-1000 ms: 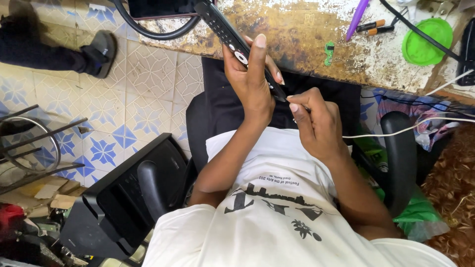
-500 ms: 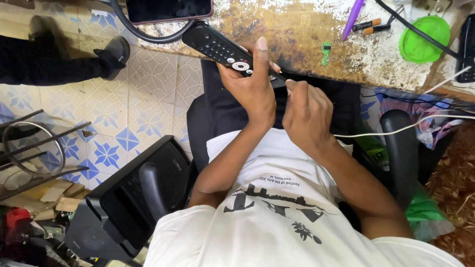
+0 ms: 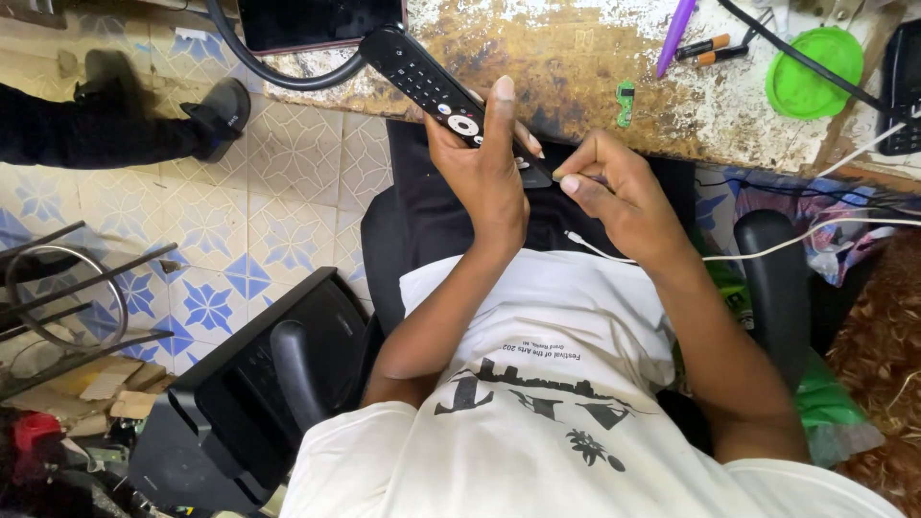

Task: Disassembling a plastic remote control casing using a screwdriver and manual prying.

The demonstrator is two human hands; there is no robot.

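My left hand (image 3: 484,177) grips the long black plastic remote control (image 3: 443,88) over the worktop's near edge. My right hand (image 3: 614,197) pinches a thin tool at its lower end; the casing looks unopened so far.

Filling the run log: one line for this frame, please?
left hand: holds black remote | right hand: pinches thin tool at remote's lower end | worn workbench: green lid, purple pen

Person: white short-sleeved T-shirt (image 3: 556,384) with a dark skyline-style graphic and small dark print on the chest. Forearms bare; hands (image 3: 489,177) without rings or gloves.
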